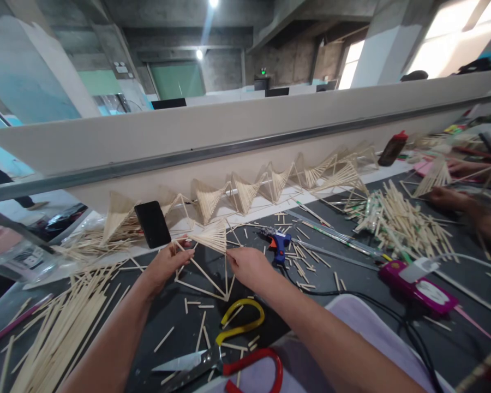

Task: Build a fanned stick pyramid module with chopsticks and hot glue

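A stick model [210,238] made of thin wooden sticks, with a twisted fan of sticks at its top and a triangular frame below, is between my two hands. My left hand [167,266] grips its left side, thumb and fingers around a stick. On the other side, my right hand [247,267] is closed at the model's right edge, its fingertips partly hidden. Just to the right lies a blue glue gun [281,245]. Scissors [219,349] with one yellow and one red handle lie in front, among short cut sticks.
Several finished stick models [245,194] line the partition. A black phone [152,224] leans there. Long sticks [65,322] lie left, near a bottle [20,254]. To the right are a stick pile [409,221], a magenta power strip [419,286], cables, and another person's hand [450,199].
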Action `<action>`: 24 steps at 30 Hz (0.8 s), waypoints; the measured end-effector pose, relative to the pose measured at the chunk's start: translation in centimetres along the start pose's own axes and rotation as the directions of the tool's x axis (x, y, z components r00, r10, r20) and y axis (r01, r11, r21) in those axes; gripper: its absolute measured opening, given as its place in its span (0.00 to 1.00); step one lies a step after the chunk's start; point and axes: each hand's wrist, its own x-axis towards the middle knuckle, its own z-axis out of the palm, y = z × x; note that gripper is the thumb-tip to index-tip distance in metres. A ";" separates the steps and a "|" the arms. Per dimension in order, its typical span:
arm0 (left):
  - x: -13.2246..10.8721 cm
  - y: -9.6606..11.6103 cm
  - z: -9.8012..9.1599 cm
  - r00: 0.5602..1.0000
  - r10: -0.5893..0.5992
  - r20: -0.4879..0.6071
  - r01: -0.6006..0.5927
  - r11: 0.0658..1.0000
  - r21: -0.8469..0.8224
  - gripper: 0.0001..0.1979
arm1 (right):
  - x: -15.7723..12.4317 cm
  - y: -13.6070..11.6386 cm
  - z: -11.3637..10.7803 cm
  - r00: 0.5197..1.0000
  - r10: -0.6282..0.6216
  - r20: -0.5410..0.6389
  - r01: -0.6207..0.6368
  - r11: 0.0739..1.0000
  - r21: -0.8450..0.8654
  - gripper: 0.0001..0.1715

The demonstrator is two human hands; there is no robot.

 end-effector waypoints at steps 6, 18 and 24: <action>0.1 -0.2 -0.2 1.000 -0.004 0.012 0.004 1.000 0.024 0.27 | -0.1 0.0 -0.1 0.999 -0.026 -0.021 0.025 0.999 -0.045 0.17; 0.0 0.2 0.0 1.000 0.015 0.020 -0.015 1.000 0.005 0.26 | -0.2 -0.3 -0.5 1.000 -0.016 -0.003 0.016 0.997 -0.076 0.16; 0.2 0.0 -0.1 1.000 0.027 0.010 -0.027 0.999 0.031 0.24 | -0.1 0.3 0.0 0.998 -0.039 -0.053 0.035 0.996 -0.076 0.16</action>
